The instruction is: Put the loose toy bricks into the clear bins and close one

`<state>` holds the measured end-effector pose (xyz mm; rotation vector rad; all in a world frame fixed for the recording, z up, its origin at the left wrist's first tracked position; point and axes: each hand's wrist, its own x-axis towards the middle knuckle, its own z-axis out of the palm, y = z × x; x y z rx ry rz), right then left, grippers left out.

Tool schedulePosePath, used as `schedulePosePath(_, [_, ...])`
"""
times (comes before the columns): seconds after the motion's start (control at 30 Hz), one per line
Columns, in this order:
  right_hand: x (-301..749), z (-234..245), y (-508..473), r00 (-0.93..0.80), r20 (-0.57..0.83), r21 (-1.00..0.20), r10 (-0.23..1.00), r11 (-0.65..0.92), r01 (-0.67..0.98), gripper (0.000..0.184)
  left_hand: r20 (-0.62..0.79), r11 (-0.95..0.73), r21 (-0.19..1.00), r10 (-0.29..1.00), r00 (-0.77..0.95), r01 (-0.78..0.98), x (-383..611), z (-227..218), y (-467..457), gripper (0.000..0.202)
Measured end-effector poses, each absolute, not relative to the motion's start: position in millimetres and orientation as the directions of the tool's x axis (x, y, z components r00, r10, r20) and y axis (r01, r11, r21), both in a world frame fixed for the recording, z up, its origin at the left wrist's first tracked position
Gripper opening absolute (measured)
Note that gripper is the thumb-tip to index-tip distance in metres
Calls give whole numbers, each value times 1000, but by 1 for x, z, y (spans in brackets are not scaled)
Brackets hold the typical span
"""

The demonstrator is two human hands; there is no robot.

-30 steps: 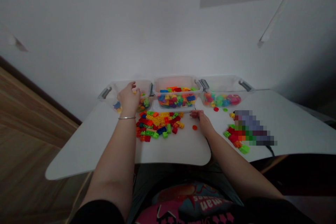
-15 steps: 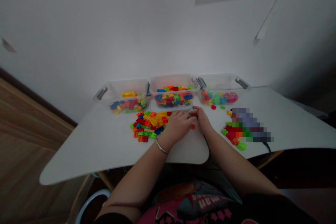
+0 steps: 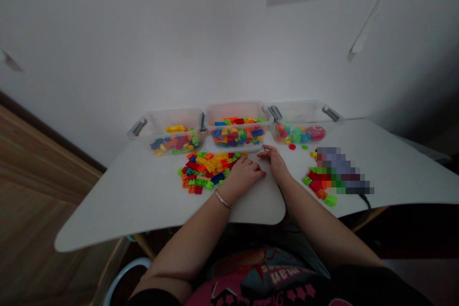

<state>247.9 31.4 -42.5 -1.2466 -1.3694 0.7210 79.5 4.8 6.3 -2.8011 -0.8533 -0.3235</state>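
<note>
My left hand (image 3: 245, 175) lies palm down at the right edge of a pile of toy building bricks (image 3: 206, 169). Its fingers are bent together over a small orange-red piece, of which barely a trace shows at the fingertips. To its right, my right hand (image 3: 277, 161) has its fingers curled inward and pointing left, closed above the table. Whatever those fingers hold, if anything, is too small to make out. The two hands are slightly apart. The pile mixes yellow, red, orange, green and blue bricks.
Three clear bins stand along the wall: a left bin (image 3: 158, 119) and middle bin (image 3: 238, 109) with bricks, and a right bin (image 3: 301, 109) with rounder pieces. A red disc (image 3: 292, 147) and green disc (image 3: 304, 147) lie before it. More bricks (image 3: 317, 184) lie beside a blurred object (image 3: 342, 172).
My left hand has drawn back from the right hand toward me, its fingertips coming down over the small orange-red piece. My right hand has stayed nearly in place.
</note>
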Motion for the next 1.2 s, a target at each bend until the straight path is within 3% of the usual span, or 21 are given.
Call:
schedulePosePath(0.13, [247, -37, 28, 173, 281, -925, 944, 218, 310, 60, 271, -821, -97, 523, 808, 563, 75, 14, 3, 16])
schedulePosePath(0.23, [247, -29, 26, 120, 234, -886, 965, 161, 436, 35, 294, -821, 11, 548, 783, 571, 68, 21, 0, 17])
schedulePosePath(0.33, [247, -23, 26, -7, 248, -786, 969, 206, 583, 18, 324, -802, 133, 590, 740, 582, 58, 28, -2, 19])
schedulePosePath(0.53, [246, -22, 27, -69, 278, -700, 958, 251, 669, 22, 391, -668, 336, 740, 547, 664, 23, 44, 4, 21])
schedulePosePath(0.67, [246, -24, 26, -154, 323, -566, 934, 321, 759, 20, 517, -543, 419, 802, 300, 728, -9, 58, 15, 19])
schedulePosePath(0.83, [246, -27, 25, -233, 354, -504, 906, 394, 769, 17, 638, -405, 604, 761, -112, 686, -40, 80, 26, 21])
schedulePosePath(0.93, [245, -27, 24, -258, 360, -483, 897, 416, 771, 17, 664, -413, 688, 690, -287, 597, -51, 90, 29, 22])
schedulePosePath(1.07, [245, -26, 23, -261, 351, -470, 899, 410, 782, 18, 681, -476, 721, 619, -391, 504, -58, 99, 37, 25])
schedulePosePath(1.2, [245, -26, 23, -249, 342, -480, 906, 396, 783, 18, 633, -436, 764, 647, -424, 476, -63, 105, 53, 26])
